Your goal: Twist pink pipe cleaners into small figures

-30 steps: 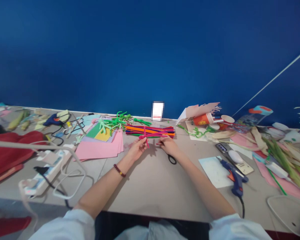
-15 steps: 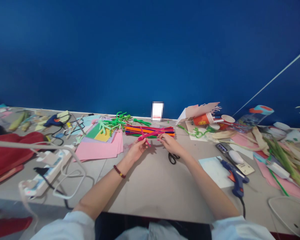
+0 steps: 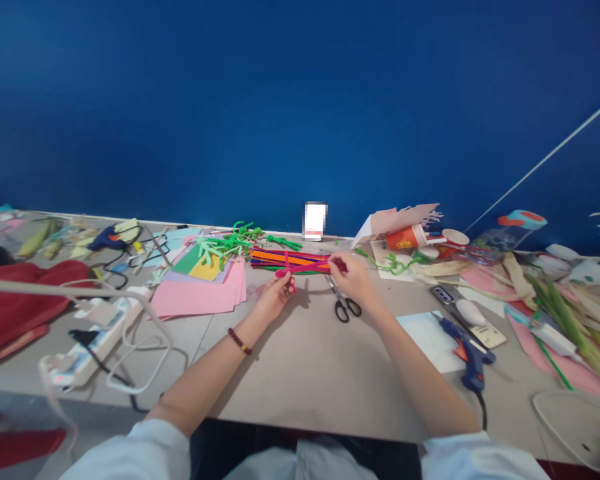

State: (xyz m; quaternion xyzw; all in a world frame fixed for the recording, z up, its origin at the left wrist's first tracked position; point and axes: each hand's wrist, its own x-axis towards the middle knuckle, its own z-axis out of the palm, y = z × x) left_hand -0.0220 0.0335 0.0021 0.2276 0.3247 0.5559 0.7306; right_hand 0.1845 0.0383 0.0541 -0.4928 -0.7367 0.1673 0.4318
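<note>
Magenta pipe cleaner (image 3: 305, 267) spanning from left hand (image 3: 274, 298) to right hand (image 3: 349, 278)

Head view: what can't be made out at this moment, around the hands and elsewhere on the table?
All in the head view:
The end of the pink pipe cleaner in the left hand: hidden by the fingers.
The right end of the pipe cleaner bundle: hidden by the right hand.
The bundle's count: strands too small.
The white card by the wall: pixelated.
The print on the red paper cup: too small.
</note>
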